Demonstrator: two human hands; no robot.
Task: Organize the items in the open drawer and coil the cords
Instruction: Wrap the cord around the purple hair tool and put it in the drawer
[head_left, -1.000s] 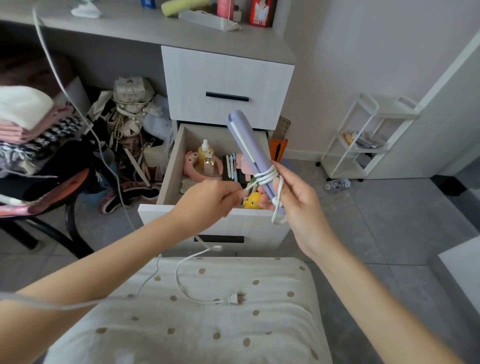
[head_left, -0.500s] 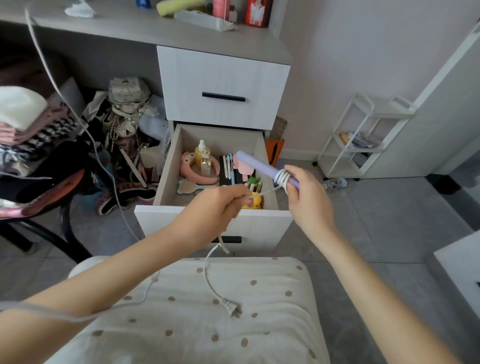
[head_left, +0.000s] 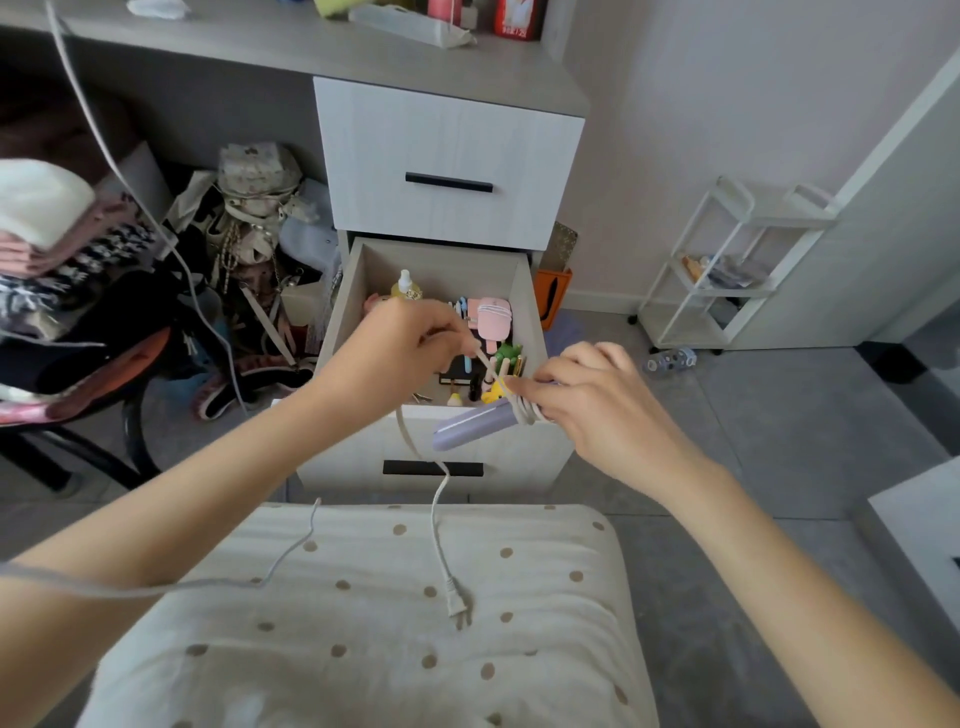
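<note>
Cord (head_left: 415, 447) is partly coiled: several turns are wound around the purple hair iron (head_left: 470, 428) gripped by the right hand (head_left: 582, 395); the left hand (head_left: 402, 343) pinches the slack. The plug (head_left: 457, 605) lies on the cushion (head_left: 363, 649). The drawer (head_left: 332, 322) looks untidy.

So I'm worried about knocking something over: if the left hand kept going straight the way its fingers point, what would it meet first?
Probably the right hand with the purple hair straightener: the left hand points right along the white cord towards it. Depth is unclear.
</note>
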